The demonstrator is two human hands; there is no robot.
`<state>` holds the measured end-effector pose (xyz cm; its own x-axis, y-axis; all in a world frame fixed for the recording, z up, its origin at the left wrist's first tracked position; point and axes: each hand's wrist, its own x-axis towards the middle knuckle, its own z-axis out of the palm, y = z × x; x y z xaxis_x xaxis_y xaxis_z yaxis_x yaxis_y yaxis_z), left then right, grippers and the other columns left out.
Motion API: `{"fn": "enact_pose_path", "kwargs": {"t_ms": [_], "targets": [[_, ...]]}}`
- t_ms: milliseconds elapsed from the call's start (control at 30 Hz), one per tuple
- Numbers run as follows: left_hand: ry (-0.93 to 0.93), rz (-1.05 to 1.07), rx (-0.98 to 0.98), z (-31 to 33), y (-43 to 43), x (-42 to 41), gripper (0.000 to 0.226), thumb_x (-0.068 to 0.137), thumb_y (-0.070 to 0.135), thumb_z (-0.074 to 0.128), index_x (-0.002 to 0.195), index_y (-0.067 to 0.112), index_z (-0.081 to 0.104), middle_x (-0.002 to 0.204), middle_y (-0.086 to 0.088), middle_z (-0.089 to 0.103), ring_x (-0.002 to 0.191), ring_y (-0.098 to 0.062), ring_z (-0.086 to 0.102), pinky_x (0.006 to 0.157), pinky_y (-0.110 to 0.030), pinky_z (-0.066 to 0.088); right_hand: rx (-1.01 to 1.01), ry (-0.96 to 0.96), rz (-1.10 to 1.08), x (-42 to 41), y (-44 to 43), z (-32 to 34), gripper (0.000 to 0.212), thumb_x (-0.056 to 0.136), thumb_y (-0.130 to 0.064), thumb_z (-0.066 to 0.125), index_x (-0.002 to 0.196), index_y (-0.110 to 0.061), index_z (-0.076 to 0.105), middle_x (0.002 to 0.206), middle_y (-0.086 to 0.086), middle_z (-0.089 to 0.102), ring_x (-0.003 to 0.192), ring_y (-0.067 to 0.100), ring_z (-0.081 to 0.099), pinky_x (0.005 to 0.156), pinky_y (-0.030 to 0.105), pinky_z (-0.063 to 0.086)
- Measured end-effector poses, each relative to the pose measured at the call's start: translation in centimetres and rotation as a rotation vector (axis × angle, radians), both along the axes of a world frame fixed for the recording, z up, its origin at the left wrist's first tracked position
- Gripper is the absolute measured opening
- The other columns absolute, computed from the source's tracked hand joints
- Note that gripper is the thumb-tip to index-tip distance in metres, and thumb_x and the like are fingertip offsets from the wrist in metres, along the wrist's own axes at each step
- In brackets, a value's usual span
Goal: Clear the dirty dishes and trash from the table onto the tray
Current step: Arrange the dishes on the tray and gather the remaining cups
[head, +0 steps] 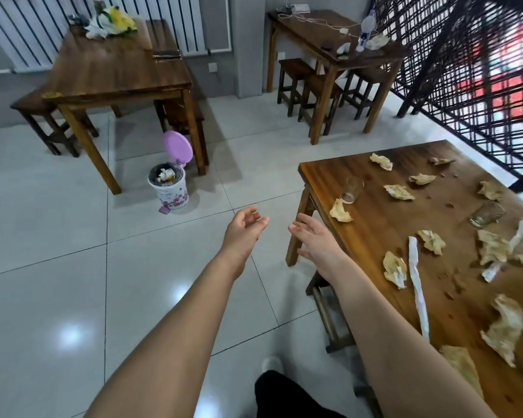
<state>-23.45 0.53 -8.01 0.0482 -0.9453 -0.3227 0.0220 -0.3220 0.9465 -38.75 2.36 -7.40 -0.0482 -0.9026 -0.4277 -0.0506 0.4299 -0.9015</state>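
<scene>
A wooden table (375, 224) on the right is strewn with several crumpled brownish napkins (341, 211), a long white paper wrapper (417, 285) and crumbs. One clear glass (351, 190) stands near the table's left edge and a second glass (487, 214) lies tipped further right. My left hand (244, 227) and my right hand (313, 233) reach forward over the floor, left of the table, with relaxed fingers and nothing in them. No tray is in view.
A small white bin (168, 187) with a raised purple lid stands on the tiled floor, full of trash. Behind it is a second wooden table (118, 67) with benches; a third table (329, 40) with stools is at the back. A black lattice screen (465, 70) stands on the right.
</scene>
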Motion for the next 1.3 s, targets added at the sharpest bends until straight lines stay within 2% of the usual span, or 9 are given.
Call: {"fn": "enact_pose_path", "kwargs": {"t_ms": [167,333,567,767,1067,1133,1233,1300], "targets": [[0.003,0.013,0.013,-0.9,-5.1,-1.0,0.041,0.094,0.020,0.061,0.133,0.014,0.051,0.124,0.001,0.057,0.111,-0.011,0.053,0.094,-0.030,0.045,0.010,-0.014,-0.021,-1.0,-5.1,-1.2,0.058,0.095,-0.024,0.059,0.146,-0.018,0.034,0.150,0.006,0.039,0.137,0.024,0.038,0.112,0.045,0.032],[-0.014,-0.023,0.037,-1.0,-10.0,-2.7,0.039,0.094,0.018,0.060,0.132,0.016,0.051,0.126,0.002,0.057,0.113,-0.011,0.053,0.097,-0.031,0.044,0.020,-0.031,-0.016,-2.3,-9.7,-1.3,0.058,0.095,-0.024,0.058,0.147,-0.016,0.033,0.150,0.007,0.038,0.137,0.023,0.037,0.110,0.043,0.032],[-0.039,-0.064,0.057,-2.0,-16.5,-5.0,0.034,0.094,0.013,0.059,0.128,0.016,0.052,0.126,-0.001,0.059,0.109,-0.010,0.055,0.091,-0.027,0.045,0.034,-0.014,-0.051,-4.3,-15.4,-2.4,0.058,0.095,-0.024,0.058,0.147,-0.017,0.033,0.151,0.005,0.038,0.136,0.022,0.039,0.105,0.037,0.036],[-0.067,-0.135,0.063,-1.8,-20.0,-6.5,0.034,0.094,0.014,0.060,0.127,0.018,0.052,0.126,0.000,0.058,0.112,-0.011,0.054,0.091,-0.027,0.045,0.054,0.004,-0.122,-5.8,-18.4,-2.4,0.059,0.095,-0.023,0.059,0.147,-0.016,0.034,0.150,0.005,0.039,0.135,0.022,0.041,0.096,0.031,0.039],[-0.083,-0.317,0.066,-2.1,-25.3,-9.1,0.035,0.095,0.017,0.059,0.130,0.018,0.051,0.125,0.004,0.056,0.111,-0.011,0.053,0.091,-0.027,0.044,0.100,-0.017,-0.247,-7.7,-21.0,-2.6,0.058,0.095,-0.031,0.057,0.147,-0.021,0.032,0.152,0.003,0.036,0.137,0.026,0.038,0.113,0.044,0.034],[-0.076,-0.386,0.067,-2.3,-26.9,-9.7,0.034,0.095,0.017,0.059,0.128,0.018,0.051,0.126,0.003,0.056,0.113,-0.013,0.053,0.092,-0.028,0.044,0.108,0.001,-0.314,-8.1,-21.7,-2.7,0.056,0.095,-0.030,0.057,0.145,-0.021,0.034,0.150,0.004,0.039,0.134,0.026,0.041,0.112,0.046,0.036],[-0.070,-0.499,0.065,-2.6,-29.4,-10.7,0.035,0.095,0.018,0.059,0.129,0.017,0.051,0.130,-0.001,0.057,0.117,-0.016,0.053,0.098,-0.032,0.045,0.120,-0.013,-0.428,-8.4,-23.0,-2.8,0.057,0.095,-0.028,0.057,0.146,-0.019,0.034,0.148,0.004,0.041,0.132,0.025,0.042,0.105,0.036,0.038],[-0.081,-0.596,0.058,-2.5,-31.2,-11.4,0.035,0.095,0.020,0.059,0.130,0.017,0.052,0.129,-0.001,0.057,0.118,-0.018,0.054,0.100,-0.034,0.045,0.131,-0.008,-0.517,-8.4,-23.9,-2.8,0.058,0.094,-0.032,0.058,0.146,-0.021,0.035,0.148,0.002,0.041,0.132,0.025,0.043,0.101,0.036,0.039]]}}
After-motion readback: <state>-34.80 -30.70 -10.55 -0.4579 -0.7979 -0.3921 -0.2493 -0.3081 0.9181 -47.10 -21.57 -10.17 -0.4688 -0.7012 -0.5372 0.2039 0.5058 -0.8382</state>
